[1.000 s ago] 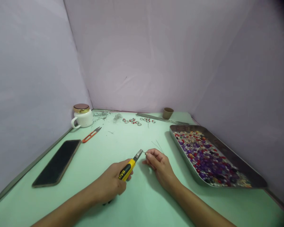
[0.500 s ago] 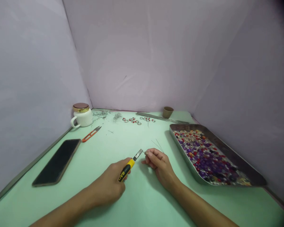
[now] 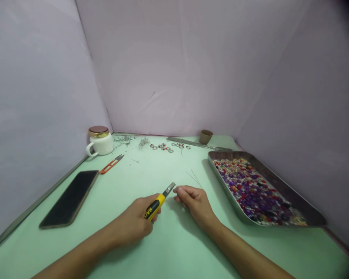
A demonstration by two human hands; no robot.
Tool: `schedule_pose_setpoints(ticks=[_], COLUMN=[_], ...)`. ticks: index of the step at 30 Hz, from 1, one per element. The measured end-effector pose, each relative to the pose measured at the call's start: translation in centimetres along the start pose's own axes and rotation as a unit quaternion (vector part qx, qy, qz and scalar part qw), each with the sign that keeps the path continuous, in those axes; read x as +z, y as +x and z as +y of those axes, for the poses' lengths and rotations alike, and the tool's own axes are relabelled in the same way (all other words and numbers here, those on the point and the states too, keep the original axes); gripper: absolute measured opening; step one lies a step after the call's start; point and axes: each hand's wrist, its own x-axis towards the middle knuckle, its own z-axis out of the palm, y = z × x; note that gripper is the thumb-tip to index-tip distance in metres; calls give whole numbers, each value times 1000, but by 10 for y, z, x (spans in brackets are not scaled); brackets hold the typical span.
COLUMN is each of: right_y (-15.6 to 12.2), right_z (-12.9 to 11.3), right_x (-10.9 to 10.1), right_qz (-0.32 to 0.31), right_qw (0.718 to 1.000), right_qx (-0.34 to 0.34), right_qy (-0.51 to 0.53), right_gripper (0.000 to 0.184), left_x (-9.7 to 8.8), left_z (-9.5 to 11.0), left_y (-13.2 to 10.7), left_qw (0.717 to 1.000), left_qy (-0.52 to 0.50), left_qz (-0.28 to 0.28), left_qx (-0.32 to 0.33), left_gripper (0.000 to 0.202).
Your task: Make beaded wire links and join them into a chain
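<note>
My left hand [image 3: 136, 221] is wrapped round what look like small pliers [image 3: 154, 206] with a yellow and black handle. Their short metal tip points up and to the right, close to the fingertips of my right hand [image 3: 194, 199]. The thumb and forefinger of that hand are pinched on a tiny thin piece, perhaps a bit of wire, mostly hidden by the fingers. Just beyond the right hand, a few fine wires [image 3: 195, 178] lie on the green table top [image 3: 151, 172].
At right stands a metal tray [image 3: 229, 197] of mixed beads [image 3: 256, 193]. A phone [image 3: 71, 199], orange thread snips [image 3: 112, 164] and a lidded white mug [image 3: 102, 144] are at left. Beaded rings [image 3: 164, 147], wire scraps [image 3: 125, 139], long wires [image 3: 192, 142] and a brown cup [image 3: 206, 136] line the back.
My right fingertips have shifted slightly left, nearer the tip of the pliers. The left hand keeps its grip and has barely moved.
</note>
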Motion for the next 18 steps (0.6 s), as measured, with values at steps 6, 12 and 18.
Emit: schedule_pose_setpoints(ticks=[6,12,18], right_y=[0,-2,-1], right_z=[1,2,3], right_x=[1,1,2], right_qz=[6,10,-1], right_qw=[1000,1000,999], right_qx=[7,0,-7], right_qy=[7,-5,-46], right_gripper=[30,31,33], left_x=[3,10,28], left_z=[4,3,-14], left_y=[-3,-5,0], left_qw=[999,991,955], left_qy=[41,114,269], left_qz=[30,69,124], left_qx=[16,22,-15], left_gripper=[31,62,77])
